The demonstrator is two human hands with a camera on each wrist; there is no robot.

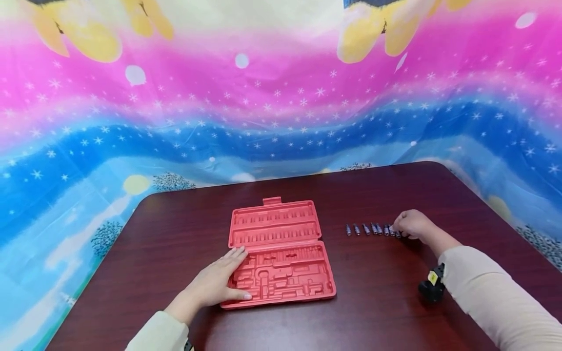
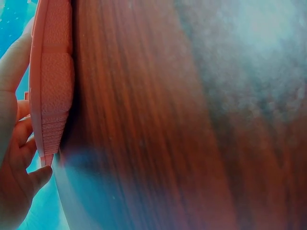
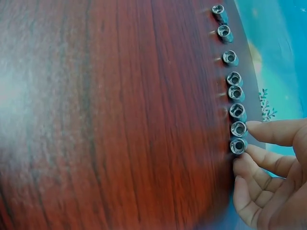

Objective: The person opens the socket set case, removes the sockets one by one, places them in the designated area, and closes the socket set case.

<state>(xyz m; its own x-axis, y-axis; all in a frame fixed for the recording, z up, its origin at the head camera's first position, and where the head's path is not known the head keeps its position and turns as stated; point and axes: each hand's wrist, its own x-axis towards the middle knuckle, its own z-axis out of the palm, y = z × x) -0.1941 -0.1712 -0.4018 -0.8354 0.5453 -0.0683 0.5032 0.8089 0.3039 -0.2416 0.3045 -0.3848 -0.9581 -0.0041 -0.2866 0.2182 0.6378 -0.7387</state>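
A red moulded plastic case lies unfolded on the table, its lid laid back with rows of slots. My left hand rests along its left side, fingers extended over the edge and thumb on the near corner. From the left wrist view, the case's textured outer side stands beside that hand. To the right of the case, several small metal sockets form a row. At the right end of this row, my right hand pinches a socket by the fingertips, one finger also touching its neighbour.
The dark wooden table has rounded far corners. Behind it hangs a printed cloth with pink and blue bands and snowflakes. A small black camera is strapped at the right wrist.
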